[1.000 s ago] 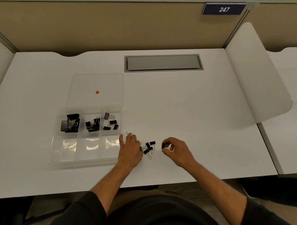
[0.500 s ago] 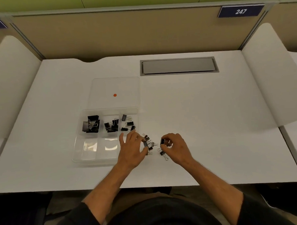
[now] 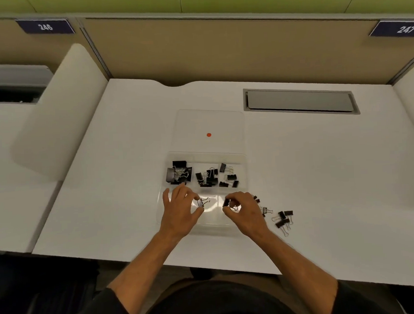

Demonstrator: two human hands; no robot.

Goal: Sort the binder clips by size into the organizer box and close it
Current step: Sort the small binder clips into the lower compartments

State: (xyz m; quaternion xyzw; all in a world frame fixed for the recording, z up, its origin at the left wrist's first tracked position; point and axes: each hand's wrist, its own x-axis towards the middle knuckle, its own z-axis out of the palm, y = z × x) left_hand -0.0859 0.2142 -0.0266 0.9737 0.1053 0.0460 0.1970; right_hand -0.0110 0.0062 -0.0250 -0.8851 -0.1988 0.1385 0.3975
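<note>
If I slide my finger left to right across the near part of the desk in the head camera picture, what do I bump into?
Left hand → the clip it pinches → clip in the right hand → right hand → loose clips on the desk.

One organizer box (image 3: 243,169), two hands (each pinching one clip), two number plates

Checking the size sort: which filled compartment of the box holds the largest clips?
The far-left compartment: its black clips are clearly bulkier than those in the far-middle and far-right compartments.
</note>
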